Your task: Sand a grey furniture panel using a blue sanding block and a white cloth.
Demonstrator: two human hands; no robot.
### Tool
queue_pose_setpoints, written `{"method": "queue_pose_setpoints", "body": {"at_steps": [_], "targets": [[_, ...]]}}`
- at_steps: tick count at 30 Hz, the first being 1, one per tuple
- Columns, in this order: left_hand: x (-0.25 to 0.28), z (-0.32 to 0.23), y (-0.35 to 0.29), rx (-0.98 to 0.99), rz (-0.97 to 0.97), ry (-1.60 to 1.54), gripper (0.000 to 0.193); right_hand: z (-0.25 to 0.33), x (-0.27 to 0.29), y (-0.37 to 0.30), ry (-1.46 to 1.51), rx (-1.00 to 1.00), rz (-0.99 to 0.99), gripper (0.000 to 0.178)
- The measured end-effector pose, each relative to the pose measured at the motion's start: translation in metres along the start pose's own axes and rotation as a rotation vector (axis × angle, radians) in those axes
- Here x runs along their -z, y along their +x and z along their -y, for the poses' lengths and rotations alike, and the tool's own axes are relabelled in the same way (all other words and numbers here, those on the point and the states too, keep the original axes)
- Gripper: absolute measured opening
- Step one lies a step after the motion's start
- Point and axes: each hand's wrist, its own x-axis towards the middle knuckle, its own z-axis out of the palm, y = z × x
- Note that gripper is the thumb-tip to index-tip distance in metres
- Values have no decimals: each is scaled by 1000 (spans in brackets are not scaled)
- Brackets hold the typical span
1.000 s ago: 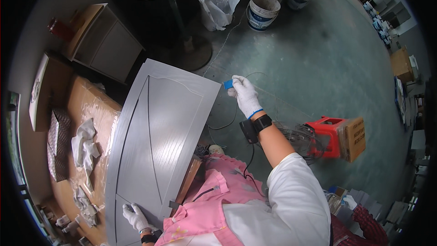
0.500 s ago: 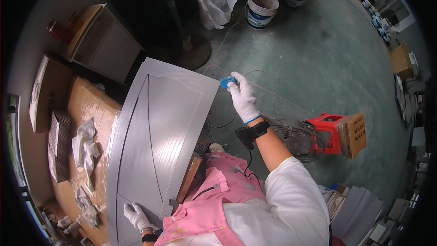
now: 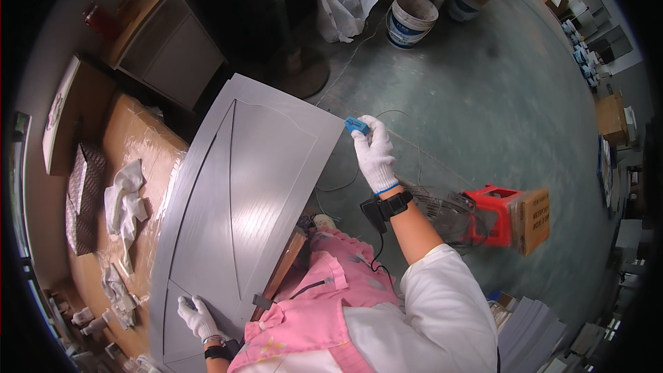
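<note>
blue block in right hand, bucket stained inside

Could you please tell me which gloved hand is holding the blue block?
The right hand grips the blue block; the left hand rests on the grey panel instead.

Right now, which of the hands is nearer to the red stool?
Right. The right hand, holding a blue block, is left of the red stool; the left hand, on the grey panel, is much farther left.

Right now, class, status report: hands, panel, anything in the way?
Right hand gripping blue block. Grey panel: block at far right corner, contact unclear. Left hand on panel, covering part.
</note>
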Motion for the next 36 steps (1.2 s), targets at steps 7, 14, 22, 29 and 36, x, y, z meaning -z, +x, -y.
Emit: {"method": "queue_pose_setpoints", "body": {"at_steps": [7, 14, 22, 29, 36], "targets": [[4, -7, -3, 15, 10, -48, 52, 20, 4, -65, -6, 122, 204, 33], [10, 4, -5, -90, 36, -135, 53, 42, -6, -134, 29, 112, 253, 35], [32, 26, -22, -327, 152, -331, 45, 56, -26, -163, 2, 45, 101, 36], [57, 50, -43, -551, 234, -488, 44, 96, -34, -261, -103, 85, 277, 36], [65, 90, -68, -532, 248, -523, 46, 110, -38, -323, 26, 65, 387, 34]]}}
